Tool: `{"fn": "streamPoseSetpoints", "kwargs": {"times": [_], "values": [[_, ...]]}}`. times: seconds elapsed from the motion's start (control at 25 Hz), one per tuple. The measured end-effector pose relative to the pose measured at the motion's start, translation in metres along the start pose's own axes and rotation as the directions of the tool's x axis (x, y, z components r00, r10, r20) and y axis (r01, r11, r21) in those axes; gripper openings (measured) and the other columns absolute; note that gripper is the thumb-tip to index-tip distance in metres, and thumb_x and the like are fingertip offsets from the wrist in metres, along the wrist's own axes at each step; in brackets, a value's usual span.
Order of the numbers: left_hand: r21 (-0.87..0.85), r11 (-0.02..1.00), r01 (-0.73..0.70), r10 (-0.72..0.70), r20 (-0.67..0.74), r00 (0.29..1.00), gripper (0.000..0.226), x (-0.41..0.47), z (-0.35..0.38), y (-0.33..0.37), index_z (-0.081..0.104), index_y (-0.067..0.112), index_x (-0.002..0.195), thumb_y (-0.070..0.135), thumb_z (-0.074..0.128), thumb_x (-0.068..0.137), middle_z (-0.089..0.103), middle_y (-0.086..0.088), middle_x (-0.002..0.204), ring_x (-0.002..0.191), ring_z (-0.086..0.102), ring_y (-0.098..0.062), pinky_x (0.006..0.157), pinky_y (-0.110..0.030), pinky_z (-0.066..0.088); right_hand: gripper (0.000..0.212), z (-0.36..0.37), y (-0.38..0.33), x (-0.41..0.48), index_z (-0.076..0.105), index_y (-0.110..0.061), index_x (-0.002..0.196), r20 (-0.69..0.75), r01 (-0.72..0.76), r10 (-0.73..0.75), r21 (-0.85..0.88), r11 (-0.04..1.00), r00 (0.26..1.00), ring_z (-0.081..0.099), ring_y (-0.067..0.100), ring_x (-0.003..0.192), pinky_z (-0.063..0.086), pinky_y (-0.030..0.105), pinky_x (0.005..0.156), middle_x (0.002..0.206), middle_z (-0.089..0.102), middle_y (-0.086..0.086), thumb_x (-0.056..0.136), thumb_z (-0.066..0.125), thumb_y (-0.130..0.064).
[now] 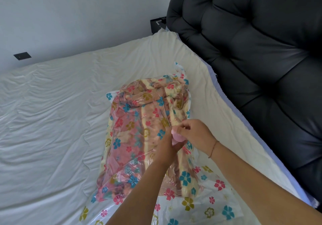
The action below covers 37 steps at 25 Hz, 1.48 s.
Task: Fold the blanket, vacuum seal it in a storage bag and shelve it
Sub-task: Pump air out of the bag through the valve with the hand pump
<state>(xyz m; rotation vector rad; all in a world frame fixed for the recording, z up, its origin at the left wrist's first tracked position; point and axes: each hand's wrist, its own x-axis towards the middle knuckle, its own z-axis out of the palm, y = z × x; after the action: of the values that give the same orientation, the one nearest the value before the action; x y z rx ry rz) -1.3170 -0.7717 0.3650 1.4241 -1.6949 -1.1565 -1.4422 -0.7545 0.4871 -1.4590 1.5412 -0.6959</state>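
A clear storage bag [205, 202] printed with coloured flowers lies on the bed. Inside it sits the folded blanket [139, 129], cream, pink and brown. On top of the bag, near its right side, is a pink valve cap [176, 135]. My right hand [193, 134] pinches this cap from above with thumb and fingers. My left hand [167, 146] comes in from below and holds the valve's base together with the bag film; its fingers are largely hidden under the cap and my right hand.
The white bed sheet [52, 120] stretches wide to the left of the bag. A dark padded headboard [261, 50] runs along the right. Beyond it stands a dark nightstand [157, 24] against the pale wall, which has a dark socket plate [22, 56].
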Motion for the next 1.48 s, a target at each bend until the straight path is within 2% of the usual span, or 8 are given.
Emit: {"fn": "streamPoseSetpoints", "kwargs": {"times": [0.2, 0.4, 0.64, 0.8, 0.88, 1.08, 1.32, 1.48], "values": [[-0.010, 0.999, 0.035, -0.035, -0.014, 0.999, 0.039, 0.008, -0.010, 0.002, 0.045, 0.052, 0.106, 0.038, 0.069, 0.078, 0.061, 0.019, 0.105, 0.101, 0.057, -0.010, 0.086, -0.027, 0.044, 0.022, -0.046, -0.062, -0.003, 0.077, -0.026, 0.075, -0.171, 0.318, -0.292, 0.151, 0.936, 0.941, 0.063, 0.035, 0.076, 0.052, 0.040, 0.077, 0.074, 0.068, 0.018, 0.081, 0.068, -0.046], [0.033, 0.999, -0.005, 0.004, 0.014, 1.000, 0.035, 0.004, 0.002, -0.005, 0.060, 0.024, 0.115, 0.030, 0.072, 0.083, 0.061, 0.022, 0.095, 0.088, 0.056, 0.014, 0.073, -0.017, 0.043, 0.020, 0.007, 0.004, 0.000, 0.070, -0.025, 0.073, -0.049, -0.007, 0.005, -0.041, 0.999, 0.999, 0.064, 0.028, 0.080, 0.054, 0.040, 0.075, 0.076, 0.067, 0.004, 0.082, 0.070, -0.042], [-0.018, 0.999, 0.041, -0.041, -0.005, 0.999, 0.043, 0.007, -0.008, 0.000, 0.047, 0.049, 0.111, 0.042, 0.068, 0.074, 0.063, 0.014, 0.112, 0.103, 0.058, -0.008, 0.087, -0.024, 0.046, 0.023, -0.037, -0.057, -0.013, 0.077, -0.022, 0.075, -0.191, 0.313, -0.285, 0.135, 0.940, 0.939, 0.051, 0.018, 0.055, 0.045, 0.027, 0.059, 0.061, 0.064, 0.008, 0.081, 0.070, -0.043], [0.032, 0.999, 0.001, -0.001, -0.005, 1.000, 0.036, 0.002, -0.003, 0.003, 0.054, 0.036, 0.110, 0.025, 0.073, 0.081, 0.059, 0.026, 0.095, 0.086, 0.055, 0.015, 0.069, -0.005, 0.040, 0.030, -0.009, -0.011, -0.007, 0.074, -0.022, 0.071, -0.068, 0.079, -0.072, 0.102, 0.992, 0.995, 0.059, 0.034, 0.072, 0.052, 0.043, 0.073, 0.074, 0.068, 0.016, 0.073, 0.072, -0.052], [0.034, 0.999, -0.004, 0.005, -0.014, 1.000, 0.030, 0.000, 0.000, 0.000, 0.059, 0.028, 0.110, 0.026, 0.072, 0.082, 0.059, 0.026, 0.091, 0.083, 0.054, 0.018, 0.066, -0.006, 0.039, 0.021, 0.001, -0.001, -0.004, 0.072, -0.022, 0.068, -0.014, 0.015, -0.015, 0.037, 0.999, 1.000, 0.059, 0.022, 0.072, 0.050, 0.037, 0.071, 0.071, 0.067, 0.005, 0.078, 0.073, -0.041], [0.009, 0.999, 0.034, -0.034, -0.013, 0.999, 0.040, 0.006, -0.009, 0.008, 0.048, 0.036, 0.113, 0.024, 0.072, 0.083, 0.057, 0.022, 0.100, 0.091, 0.053, 0.004, 0.075, -0.009, 0.038, 0.022, -0.048, -0.056, -0.007, 0.078, -0.024, 0.074, -0.171, 0.289, -0.254, 0.225, 0.931, 0.952, 0.060, 0.036, 0.073, 0.052, 0.036, 0.073, 0.074, 0.070, 0.015, 0.081, 0.070, -0.043], [0.047, 0.999, -0.009, 0.009, 0.002, 1.000, 0.032, -0.001, 0.002, -0.001, 0.059, 0.025, 0.112, 0.029, 0.071, 0.083, 0.062, 0.022, 0.095, 0.086, 0.056, 0.013, 0.070, -0.011, 0.043, 0.021, 0.007, 0.013, -0.002, 0.072, -0.026, 0.066, 0.010, -0.008, 0.007, 0.026, 1.000, 1.000, 0.063, 0.024, 0.080, 0.054, 0.040, 0.078, 0.074, 0.068, 0.005, 0.079, 0.073, -0.043], [0.006, 1.000, 0.022, -0.022, -0.027, 0.999, 0.040, 0.003, -0.009, 0.006, 0.049, 0.040, 0.110, 0.023, 0.072, 0.082, 0.058, 0.025, 0.098, 0.090, 0.055, 0.007, 0.074, -0.009, 0.040, 0.022, -0.036, -0.045, -0.005, 0.077, -0.025, 0.073, -0.141, 0.231, -0.211, 0.143, 0.962, 0.967, 0.060, 0.036, 0.072, 0.051, 0.039, 0.072, 0.072, 0.070, 0.013, 0.082, 0.070, -0.044]]}}
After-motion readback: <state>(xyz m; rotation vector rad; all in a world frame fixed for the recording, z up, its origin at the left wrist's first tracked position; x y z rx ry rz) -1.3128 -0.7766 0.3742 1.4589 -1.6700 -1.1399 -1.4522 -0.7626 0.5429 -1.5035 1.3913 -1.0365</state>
